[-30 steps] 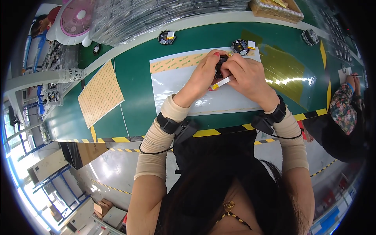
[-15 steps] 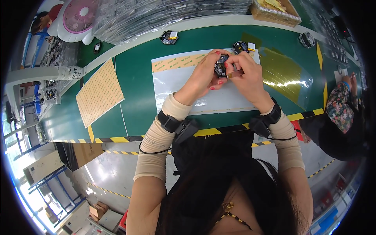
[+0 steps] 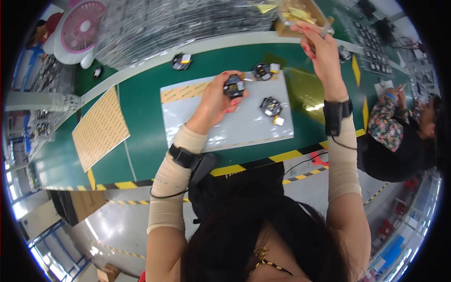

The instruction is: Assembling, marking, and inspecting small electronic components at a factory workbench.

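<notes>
My left hand [image 3: 217, 101] is closed around a round black electronic module [image 3: 234, 87], held above the white plastic sheet [image 3: 206, 122]. Stretched far out to the right, my right hand [image 3: 321, 51] reaches the open cardboard box [image 3: 287, 29] with yellowish pieces inside. Its fingers are closed on a thin greyish tool, apparently tweezers [image 3: 324, 29]; their tips are blurred. Another round module [image 3: 271, 106] with a small white-and-yellow tab lies on the sheet, right of my left hand. A similar module [image 3: 263, 71] rests at the sheet's far edge.
One more module [image 3: 180, 61] sits farther left on the green table [image 3: 145, 89]. A tan adhesive-backed sheet [image 3: 101, 129] lies at left, a translucent yellow film [image 3: 305, 89] at right. Plastic-wrapped trays [image 3: 183, 28] and a pink fan [image 3: 84, 27] stand behind. Another person [image 3: 385, 127] works at right.
My right hand has left the module and swung far right and away to the box, tweezers in its fingers. My left hand still holds the module. The module on the sheet is newly visible.
</notes>
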A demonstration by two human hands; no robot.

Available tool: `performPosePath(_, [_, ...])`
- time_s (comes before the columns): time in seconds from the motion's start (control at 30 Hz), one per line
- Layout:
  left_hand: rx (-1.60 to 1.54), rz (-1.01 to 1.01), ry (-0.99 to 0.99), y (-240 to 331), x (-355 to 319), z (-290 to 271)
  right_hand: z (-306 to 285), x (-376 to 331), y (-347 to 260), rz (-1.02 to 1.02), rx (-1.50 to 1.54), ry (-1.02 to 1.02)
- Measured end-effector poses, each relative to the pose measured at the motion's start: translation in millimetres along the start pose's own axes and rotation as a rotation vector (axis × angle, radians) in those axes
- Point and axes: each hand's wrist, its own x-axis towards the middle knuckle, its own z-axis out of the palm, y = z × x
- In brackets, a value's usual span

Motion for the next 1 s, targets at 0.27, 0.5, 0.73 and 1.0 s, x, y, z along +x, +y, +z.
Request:
performPosePath(0.27, [-0.024,0.025,-0.067,-4.5,-2.4,-0.7,-42.3,78.0,22.0,-0.032,-0.545,-0.031])
performPosePath(0.5, [-0.045,0.022,-0.098,-4.8,-2.8,-6.6,-34.1,91.3,19.1,0.04,-0.461,-0.092])
performPosePath(0.73, [-0.032,0.02,-0.092,-0.2,-2.1,-9.1,-41.7,119.7,16.9,-0.092,-1.121,-0.091])
performPosePath(1.0, [0.035,-0.017,-0.009,-5.6,10.8,7.5,-82.4,126.9,33.5,-0.581,-1.314,-0.153])
